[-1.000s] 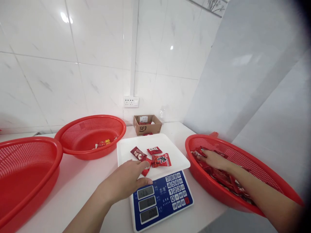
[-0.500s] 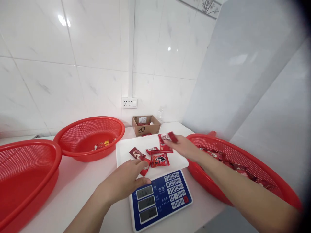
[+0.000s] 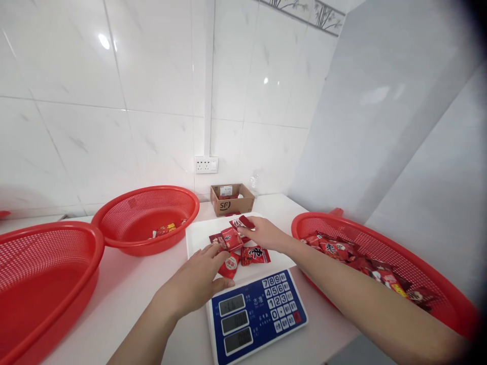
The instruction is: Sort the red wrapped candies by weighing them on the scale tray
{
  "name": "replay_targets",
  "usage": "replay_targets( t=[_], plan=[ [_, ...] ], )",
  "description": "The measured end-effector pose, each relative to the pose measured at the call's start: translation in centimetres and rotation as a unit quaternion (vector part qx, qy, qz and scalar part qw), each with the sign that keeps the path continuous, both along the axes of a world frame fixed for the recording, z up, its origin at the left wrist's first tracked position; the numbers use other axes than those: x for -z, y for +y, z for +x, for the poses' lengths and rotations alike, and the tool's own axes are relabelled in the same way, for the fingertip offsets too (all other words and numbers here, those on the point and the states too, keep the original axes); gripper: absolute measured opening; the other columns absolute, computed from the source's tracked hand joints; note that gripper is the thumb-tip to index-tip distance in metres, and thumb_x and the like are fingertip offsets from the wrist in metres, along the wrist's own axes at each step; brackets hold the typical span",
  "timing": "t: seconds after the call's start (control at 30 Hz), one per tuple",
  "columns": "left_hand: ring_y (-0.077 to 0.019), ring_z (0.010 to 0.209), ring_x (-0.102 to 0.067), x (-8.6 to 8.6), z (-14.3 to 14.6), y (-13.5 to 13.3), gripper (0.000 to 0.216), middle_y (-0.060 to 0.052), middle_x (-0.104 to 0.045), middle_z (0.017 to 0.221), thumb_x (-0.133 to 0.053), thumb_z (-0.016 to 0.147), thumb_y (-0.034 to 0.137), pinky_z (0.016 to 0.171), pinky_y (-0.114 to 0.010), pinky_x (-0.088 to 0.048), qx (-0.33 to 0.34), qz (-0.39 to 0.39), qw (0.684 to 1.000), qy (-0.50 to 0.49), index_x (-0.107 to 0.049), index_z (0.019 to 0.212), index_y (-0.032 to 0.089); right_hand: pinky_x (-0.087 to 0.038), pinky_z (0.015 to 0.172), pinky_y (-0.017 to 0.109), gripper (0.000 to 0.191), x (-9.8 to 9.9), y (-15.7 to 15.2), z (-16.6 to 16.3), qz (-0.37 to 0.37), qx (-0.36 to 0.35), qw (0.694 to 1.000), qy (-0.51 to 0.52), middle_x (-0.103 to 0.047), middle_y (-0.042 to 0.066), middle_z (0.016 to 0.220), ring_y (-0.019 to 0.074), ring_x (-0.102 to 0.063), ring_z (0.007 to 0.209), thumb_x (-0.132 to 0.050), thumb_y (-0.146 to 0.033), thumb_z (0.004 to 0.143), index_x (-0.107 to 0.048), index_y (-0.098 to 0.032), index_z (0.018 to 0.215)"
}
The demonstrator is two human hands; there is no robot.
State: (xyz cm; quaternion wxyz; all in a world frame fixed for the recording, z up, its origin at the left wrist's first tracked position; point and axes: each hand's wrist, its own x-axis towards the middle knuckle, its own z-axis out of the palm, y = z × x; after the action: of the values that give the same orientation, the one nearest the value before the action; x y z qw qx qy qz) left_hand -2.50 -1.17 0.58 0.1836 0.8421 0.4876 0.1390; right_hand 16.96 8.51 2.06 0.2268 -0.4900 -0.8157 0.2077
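Red packet point(image 3: 239, 222), long axis roughly crosswise — pinched by the right hand point(image 3: 267, 234); left hand point(image 3: 193, 275) loosely open.

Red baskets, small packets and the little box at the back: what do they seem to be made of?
Red baskets: probably plastic, smooth and slightly shiny, with thick rims and perforated walls. Packets: likely thin plastic film or foil, glossy and printed, with flat ends. Box: apparently cardboard, matte brown, with thin flat sides.
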Motion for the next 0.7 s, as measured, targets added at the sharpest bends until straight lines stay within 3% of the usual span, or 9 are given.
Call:
replay_targets(
  t=[0.1,0.27,0.43,0.6,0.7],
  plan=[
    [-0.0254,0.119,-0.045,0.0,-0.1,0.0,0.042,-0.007,-0.049,0.131,-0.049,0.086,0.043,0.093,-0.036,-0.039,0.000,-0.003,1.000,-0.003,-0.049,0.124,0.028,-0.046,0.077,0.031,0.026,0.0,-0.2,0.3,0.009,0.006,1.000,-0.010,-0.070,0.007,0.099,0.0223,-0.063,0.088,-0.050,-0.035,0.083,-0.066,-0.018,0.095],
    [-0.0260,0.116,-0.047,-0.1,0.0,0.1,0.040,-0.007,-0.051,0.128,-0.050,0.085,0.041,0.093,-0.037,-0.039,-0.006,-0.008,1.000,-0.006,-0.051,0.123,0.026,-0.046,0.081,0.032,0.025,0.8,-0.7,0.5,0.070,-0.044,0.994,-0.072,-0.067,0.007,0.101,0.0212,-0.061,0.093,-0.050,-0.025,0.083,-0.068,-0.021,0.101],
    [-0.0256,0.117,-0.046,-0.1,0.1,0.1,0.038,-0.007,-0.051,0.128,-0.051,0.084,0.039,0.095,-0.037,-0.038,-0.007,-0.009,1.000,-0.001,-0.053,0.120,0.025,-0.043,0.090,0.037,0.046,0.9,-1.3,0.9,0.105,-0.044,0.982,-0.149,-0.062,0.009,0.115,0.0236,-0.054,0.109,-0.043,-0.008,0.080,-0.058,-0.023,0.121],
    [-0.0259,0.119,-0.045,0.1,0.0,0.2,0.038,-0.007,-0.050,0.130,-0.050,0.084,0.041,0.095,-0.036,-0.038,-0.008,-0.016,1.000,-0.004,-0.053,0.119,0.025,-0.042,0.095,0.042,0.039,0.0,-2.9,2.6,0.105,-0.024,0.988,-0.113,-0.059,0.007,0.122,0.0235,-0.051,0.114,-0.043,-0.020,0.086,-0.056,-0.025,0.122],
    [-0.0267,0.121,-0.044,0.3,0.0,0.3,0.042,-0.008,-0.049,0.132,-0.049,0.085,0.043,0.095,-0.037,-0.038,-0.006,-0.015,1.000,0.001,-0.051,0.123,0.026,-0.041,0.097,0.043,0.038,0.4,-3.9,4.0,0.111,-0.017,0.991,-0.077,-0.059,0.006,0.123,0.0229,-0.051,0.115,-0.044,-0.027,0.087,-0.056,-0.027,0.122]
  ],
)
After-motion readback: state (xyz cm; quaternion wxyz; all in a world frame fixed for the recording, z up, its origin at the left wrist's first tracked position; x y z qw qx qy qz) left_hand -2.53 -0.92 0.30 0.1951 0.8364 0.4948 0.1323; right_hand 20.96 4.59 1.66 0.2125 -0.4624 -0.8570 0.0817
